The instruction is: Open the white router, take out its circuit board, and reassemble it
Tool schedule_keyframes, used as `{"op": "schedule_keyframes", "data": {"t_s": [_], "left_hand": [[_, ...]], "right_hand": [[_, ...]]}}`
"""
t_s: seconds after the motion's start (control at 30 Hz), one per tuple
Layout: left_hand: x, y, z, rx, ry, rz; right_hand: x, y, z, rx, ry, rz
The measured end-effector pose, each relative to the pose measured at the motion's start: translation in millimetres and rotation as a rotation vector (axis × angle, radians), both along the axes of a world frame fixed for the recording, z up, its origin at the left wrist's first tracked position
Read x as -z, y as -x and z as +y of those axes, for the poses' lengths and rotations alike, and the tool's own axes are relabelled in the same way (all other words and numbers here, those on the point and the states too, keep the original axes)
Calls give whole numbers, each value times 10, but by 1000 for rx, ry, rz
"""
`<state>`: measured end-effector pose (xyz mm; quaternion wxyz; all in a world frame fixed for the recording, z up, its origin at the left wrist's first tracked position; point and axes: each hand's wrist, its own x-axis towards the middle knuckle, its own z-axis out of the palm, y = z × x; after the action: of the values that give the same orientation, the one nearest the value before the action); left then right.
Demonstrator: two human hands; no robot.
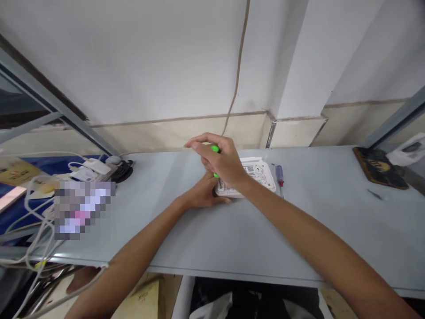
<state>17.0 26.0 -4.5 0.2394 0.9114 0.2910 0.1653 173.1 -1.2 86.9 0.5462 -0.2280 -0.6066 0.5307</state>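
Note:
My right hand [221, 161] grips a green-handled screwdriver [215, 149], and its thin metal shaft [219, 182] points down into a white vented plastic router [247, 179]. The router lies on the grey table [299, 230] with a QR label on its upper face. My left hand [202, 193] holds the router's near left side, partly under my right hand. A red and blue screwdriver [280, 177] lies just right of the router, apart from both hands.
White chargers and tangled cables [93, 167] sit at the table's left end, beside a pixelated patch [84, 210]. A dark mat [378, 167] and a small dark tool [375, 194] lie at the right. A wall stands behind the table.

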Motion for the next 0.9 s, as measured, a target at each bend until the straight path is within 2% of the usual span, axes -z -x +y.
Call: {"op": "schedule_keyframes", "data": {"t_s": [0.07, 0.1, 0.13, 0.17, 0.2, 0.23, 0.3, 0.37, 0.4, 0.43, 0.47, 0.5, 0.63, 0.7, 0.73, 0.8, 0.9], "left_hand": [[-2, 24, 21, 13, 5, 59], [-8, 28, 26, 20, -10, 83], [-13, 26, 27, 18, -42, 98], [-16, 16, 23, 9, -85, 106], [-14, -3, 14, -6, -129, 105], [-7, -28, 0, -22, -166, 96], [17, -87, -37, -38, -187, 56], [39, -136, -71, -37, -162, -16], [44, -150, -81, -28, -144, -50], [43, -153, -83, -14, -124, -72], [37, -149, -78, 4, -105, -77], [27, -139, -67, 26, -86, -64], [8, -106, -9, 45, -89, 40], [37, -114, 4, -5, -134, 73], [59, -120, 7, -32, -158, 88], [108, -125, 12, -58, -194, 106], [165, -111, 28, -45, -214, 68]], "right_hand": [[-26, -85, 139, -353, 24, -35], [-45, -131, 198, -482, 32, -53], [-66, -169, 237, -544, 42, -62], [-88, -192, 249, -534, 62, -61], [-106, -194, 230, -455, 91, -67], [-118, -172, 181, -322, 116, -84], [-119, -62, 20, 47, 115, -111], [-88, 95, -142, 401, 12, -80], [-66, 166, -191, 500, -56, -58], [-43, 218, -206, 533, -105, -32], [-22, 244, -183, 498, -117, -8], [-6, 240, -127, 399, -98, 7], [8, -31, 220, -333, 70, -18], [-5, -215, 323, -494, 82, -77], [-19, -297, 340, -493, 82, -124], [-72, -429, 317, -371, 68, -266], [-229, -538, 196, 4, -10, -564]]}}
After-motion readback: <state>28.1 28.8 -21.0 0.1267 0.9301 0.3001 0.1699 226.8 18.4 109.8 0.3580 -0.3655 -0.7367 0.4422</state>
